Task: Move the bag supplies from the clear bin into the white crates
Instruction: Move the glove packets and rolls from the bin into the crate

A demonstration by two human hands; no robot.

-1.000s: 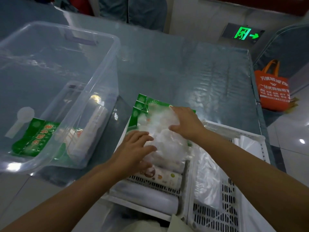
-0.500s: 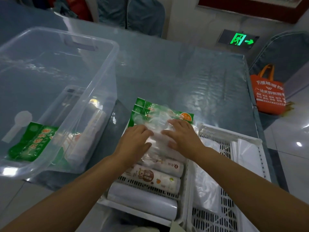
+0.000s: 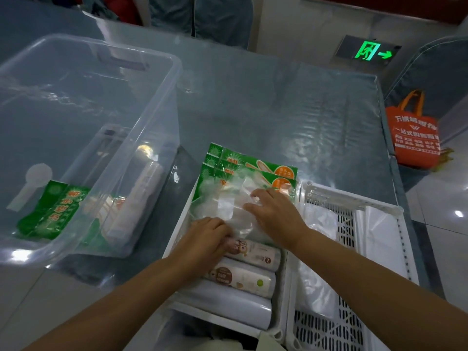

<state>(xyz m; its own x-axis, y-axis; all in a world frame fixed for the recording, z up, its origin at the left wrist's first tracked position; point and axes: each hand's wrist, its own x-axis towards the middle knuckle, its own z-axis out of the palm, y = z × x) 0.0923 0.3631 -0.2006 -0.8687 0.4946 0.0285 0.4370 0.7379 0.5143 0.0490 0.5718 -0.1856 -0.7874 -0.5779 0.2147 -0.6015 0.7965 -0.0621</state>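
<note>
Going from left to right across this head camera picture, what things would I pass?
Clear bin → white crate filled with rolls and green packs → second white crate holding clear bags → orange tote bag on the floor.

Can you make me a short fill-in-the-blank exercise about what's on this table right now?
1. Both hands, the left hand and the right hand, rest on a clear plastic packet in the ____ white crate.
2. The green packet left behind lies inside the ____ bin.
3. Three ____ lie side by side at the near end of that crate.
4. The tote bag on the floor is ____.

Missing words: left; clear; rolls; orange
</note>
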